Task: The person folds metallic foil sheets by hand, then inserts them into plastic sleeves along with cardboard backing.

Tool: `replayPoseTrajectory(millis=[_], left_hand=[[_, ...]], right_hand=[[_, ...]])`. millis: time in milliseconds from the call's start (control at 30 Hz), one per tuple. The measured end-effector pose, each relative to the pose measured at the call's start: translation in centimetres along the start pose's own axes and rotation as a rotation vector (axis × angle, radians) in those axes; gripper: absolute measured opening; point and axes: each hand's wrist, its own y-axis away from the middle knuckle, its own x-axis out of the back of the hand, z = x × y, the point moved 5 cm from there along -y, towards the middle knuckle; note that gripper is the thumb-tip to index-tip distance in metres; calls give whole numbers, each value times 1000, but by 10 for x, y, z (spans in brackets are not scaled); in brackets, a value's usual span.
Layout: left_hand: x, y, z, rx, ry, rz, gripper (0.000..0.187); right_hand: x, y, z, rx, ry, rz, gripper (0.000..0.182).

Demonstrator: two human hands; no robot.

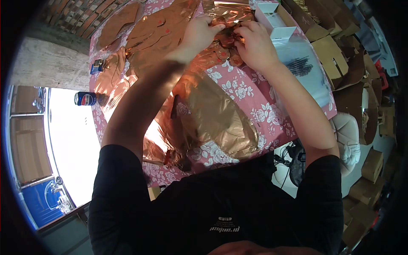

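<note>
My left hand (200,34) and my right hand (255,44) meet over a small crumpled piece of copper-coloured foil (227,38) near the far side of the table; both hands pinch it between their fingers. A larger creased sheet of the same foil (216,119) lies under my forearms, close to my body. Flat foil cut-outs (148,29) are spread to the left of my left hand.
The table carries a pink floral cloth (255,106). A white open box (274,21) and a clear plastic bag (301,68) sit right of my hands. A blue can (86,98) stands at the left edge. Cardboard boxes (335,55) pile up on the right.
</note>
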Motion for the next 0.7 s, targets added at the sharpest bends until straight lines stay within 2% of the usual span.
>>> replayPoseTrajectory(millis=[67,167,200,267,300,367,400,500,533,567,600,667,700], left_hand=[[0,0,1,132,85,8,39],[7,3,9,154,-75,-62,33],[0,3,-7,154,-75,-62,33],[-5,4,-10,-155,118,-21,23],[-3,3,-13,-154,117,-21,23],[2,3,-9,-263,-195,-79,19],[6,3,-5,-261,-198,-76,19],[13,5,8,-155,-286,-68,17],[17,3,8,-32,-224,-63,21],[17,2,2,91,-162,-59,28],[15,2,1,92,-163,-58,28],[16,-4,-3,51,46,59,48],[8,-7,-10,49,42,62,48]], right_hand=[[-3,2,1,1,73,-12,37],[-2,-1,-2,-23,133,-48,43],[-3,-1,-1,-52,122,-73,44],[-7,-1,2,-96,145,-137,44],[-11,0,4,-139,169,-203,43],[-14,0,7,-168,188,-251,42],[-16,0,8,-197,209,-299,40],[-8,-3,-1,-160,246,-272,34],[-8,-4,-1,-160,247,-271,34],[-5,-6,-5,-76,161,-160,31],[-1,-7,-10,9,74,-48,29],[-4,-9,-14,43,10,-19,28],[-3,-11,-19,74,-52,8,28]])
